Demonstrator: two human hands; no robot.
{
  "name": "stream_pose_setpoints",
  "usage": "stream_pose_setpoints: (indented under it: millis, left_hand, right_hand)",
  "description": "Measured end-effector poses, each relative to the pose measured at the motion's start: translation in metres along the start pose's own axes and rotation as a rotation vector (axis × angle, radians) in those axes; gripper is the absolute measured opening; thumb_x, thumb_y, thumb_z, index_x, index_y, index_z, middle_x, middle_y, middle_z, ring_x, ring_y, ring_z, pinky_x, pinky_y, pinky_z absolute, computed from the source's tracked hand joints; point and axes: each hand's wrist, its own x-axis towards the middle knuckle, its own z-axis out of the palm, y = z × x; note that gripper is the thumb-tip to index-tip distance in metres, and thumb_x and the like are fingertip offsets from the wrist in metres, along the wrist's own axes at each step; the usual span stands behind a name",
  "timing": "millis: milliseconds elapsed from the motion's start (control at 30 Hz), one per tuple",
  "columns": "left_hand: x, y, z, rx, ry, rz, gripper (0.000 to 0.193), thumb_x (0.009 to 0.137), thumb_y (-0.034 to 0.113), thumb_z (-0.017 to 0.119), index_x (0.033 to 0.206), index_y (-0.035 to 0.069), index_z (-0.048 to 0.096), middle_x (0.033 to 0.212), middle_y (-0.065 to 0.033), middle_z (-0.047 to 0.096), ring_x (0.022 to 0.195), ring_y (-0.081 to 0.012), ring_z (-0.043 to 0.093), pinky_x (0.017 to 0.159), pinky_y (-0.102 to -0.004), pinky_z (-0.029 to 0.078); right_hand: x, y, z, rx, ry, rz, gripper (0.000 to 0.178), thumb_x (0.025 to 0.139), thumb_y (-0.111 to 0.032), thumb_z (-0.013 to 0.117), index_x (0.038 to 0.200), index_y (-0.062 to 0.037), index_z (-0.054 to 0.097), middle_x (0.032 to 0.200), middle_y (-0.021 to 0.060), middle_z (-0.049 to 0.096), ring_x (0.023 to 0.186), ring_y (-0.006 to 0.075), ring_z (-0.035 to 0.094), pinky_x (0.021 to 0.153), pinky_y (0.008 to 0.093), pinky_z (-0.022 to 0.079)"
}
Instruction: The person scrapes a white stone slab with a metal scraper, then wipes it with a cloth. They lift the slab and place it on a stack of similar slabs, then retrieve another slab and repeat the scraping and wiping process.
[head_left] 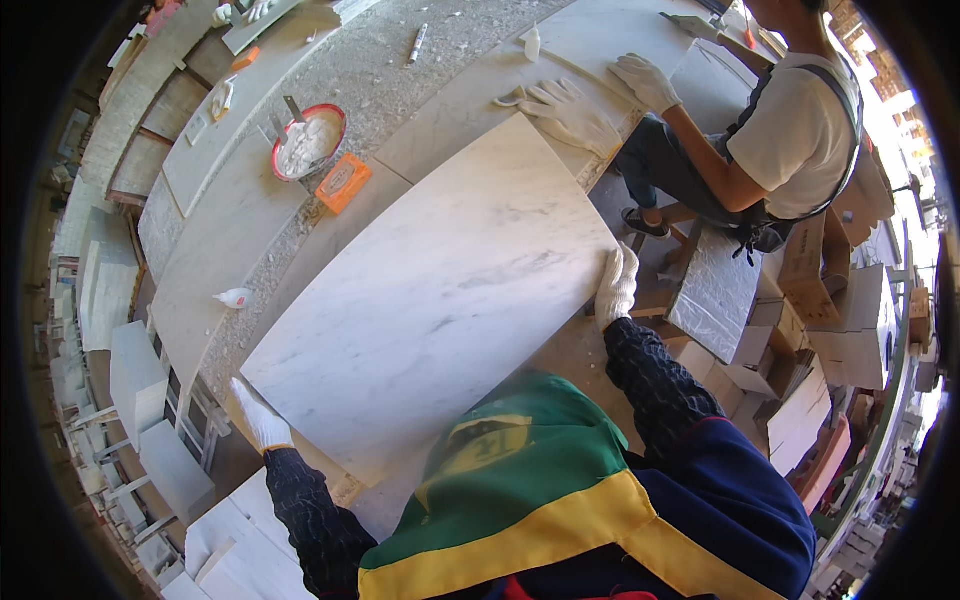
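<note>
A large white marble slab (440, 300) with grey veining lies tilted across the workbench in front of me. White knitted gloves cover both my hands. At the slab's left corner, my left hand (262, 418) holds the edge, fingers pointing away along it. My right hand (617, 288) grips the opposite edge on the right, its fingers bent against the stone. What the slab's underside rests on is hidden. A green cloth with a yellow border (530, 470) covers my front near the slab's close edge.
Beyond the slab are an orange box (343, 183), a red-rimmed bowl of white paste (318, 143), a marker (418, 43) and loose gloves (570, 112). A co-worker (790, 130) sits at the right, a gloved hand on the bench. Cardboard boxes (850, 320) crowd the right side.
</note>
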Motion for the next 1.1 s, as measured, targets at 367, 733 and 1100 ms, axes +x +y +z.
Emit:
stream_pose_setpoints:
  millis: [367,733,1100]
  left_hand:
    - [-0.015,0.003,0.005,-0.094,-0.199,-0.013,0.079,0.109,0.062,0.035,0.16,0.002,0.037,0.163,-0.0116,0.043,0.147,-0.027,0.042,0.124,-0.0382,0.029]
    - [-0.024,0.006,0.01,-0.117,-0.197,-0.089,0.079,0.111,0.061,0.027,0.159,-0.001,0.038,0.161,-0.0118,0.045,0.145,-0.0262,0.044,0.125,-0.0372,0.027]
    - [-0.136,0.023,-0.024,0.015,0.101,-0.024,0.091,0.107,0.072,0.023,0.15,-0.003,0.051,0.141,-0.011,0.059,0.127,-0.0203,0.053,0.114,-0.0312,0.036]
  right_hand:
    - [0.043,0.073,0.005,0.241,0.153,0.119,0.052,0.112,-0.045,0.042,0.139,-0.0039,0.058,0.12,0.0133,0.072,0.111,0.0287,0.067,0.099,0.041,0.051]
    - [0.047,0.113,-0.015,0.907,-0.295,0.713,0.071,0.108,-0.063,0.036,0.144,-0.005,0.055,0.142,0.0139,0.061,0.129,0.0306,0.057,0.114,0.0505,0.041]
    - [0.082,0.064,-0.027,0.602,-0.687,0.624,0.059,0.103,-0.064,0.046,0.118,-0.0093,0.063,0.111,0.0039,0.068,0.105,0.0237,0.061,0.095,0.0409,0.05]
